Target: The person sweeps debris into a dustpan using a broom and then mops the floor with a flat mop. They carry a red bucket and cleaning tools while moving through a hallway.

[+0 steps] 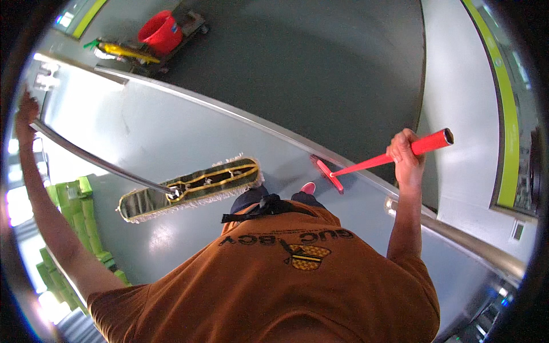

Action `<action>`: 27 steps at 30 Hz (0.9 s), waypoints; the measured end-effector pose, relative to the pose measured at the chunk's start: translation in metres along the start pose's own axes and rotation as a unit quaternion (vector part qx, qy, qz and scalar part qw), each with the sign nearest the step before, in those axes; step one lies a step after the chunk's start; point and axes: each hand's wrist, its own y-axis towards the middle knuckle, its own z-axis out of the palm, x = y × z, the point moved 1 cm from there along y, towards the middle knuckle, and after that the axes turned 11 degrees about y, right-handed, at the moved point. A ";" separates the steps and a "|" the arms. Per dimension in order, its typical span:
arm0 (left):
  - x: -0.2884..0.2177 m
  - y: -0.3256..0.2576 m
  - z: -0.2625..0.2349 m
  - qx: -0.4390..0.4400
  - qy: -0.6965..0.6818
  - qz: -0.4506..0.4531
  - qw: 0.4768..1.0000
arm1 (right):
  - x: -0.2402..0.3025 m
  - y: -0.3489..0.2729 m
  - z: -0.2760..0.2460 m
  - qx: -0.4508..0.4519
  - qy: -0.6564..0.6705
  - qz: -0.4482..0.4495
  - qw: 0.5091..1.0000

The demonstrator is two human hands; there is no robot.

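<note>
The flat dust mop (191, 188), with its olive pad, yellow trim and pale fringe, lay pressed against a pale grey-blue sloping panel (171, 131), just left of the person's knees. Its long metal handle (97, 161) ran from the pad up and to the left, ending at the left hand (26, 111), which was raised high near the picture's rim. That hand was curled around the end of the handle, fingers closed on it.

To the right of the mop pad, a small red squeegee (329, 173) touched the same panel just below a metal rail (240, 111) that crossed it on a slant. The squeegee's red stick rose to the right into the right hand (405, 153), which was wrapped tightly around the thick red grip, with the open end of the grip sticking out past the fist.

Between the mop pad and the squeegee, a pink shoe tip (308, 187) showed below the rail, above the person's brown shirt (274, 280).

Left of the mop pad and lower, bright green structures (77, 208) stood beside the panel. Far above the mop pad, beyond the rail, a dark floor (320, 63) held a red bucket (160, 31) beside a yellow tool (128, 52). A thick metal tube (469, 243) ran below the right forearm.
</note>
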 end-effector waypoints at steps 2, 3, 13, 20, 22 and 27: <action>0.063 -0.046 0.070 0.190 -0.070 0.063 0.977 | -0.017 0.011 0.034 -0.007 -0.017 0.002 1.000; 0.065 -0.076 0.110 0.229 -0.092 0.089 0.965 | -0.027 0.015 0.051 -0.004 -0.009 0.002 1.000; 0.254 -0.251 0.191 0.259 0.000 -0.151 0.954 | -0.077 -0.055 0.115 0.010 -0.030 0.021 0.999; 0.323 -0.227 0.236 0.309 0.150 -0.004 0.939 | -0.070 -0.066 0.137 -0.002 -0.070 -0.006 0.998; 0.327 -0.190 0.273 0.198 0.158 -0.020 0.967 | -0.063 -0.048 0.133 -0.008 -0.077 -0.006 0.997; 0.310 -0.116 0.342 0.105 0.190 0.002 0.976 | -0.063 -0.047 0.127 -0.039 -0.067 -0.014 0.997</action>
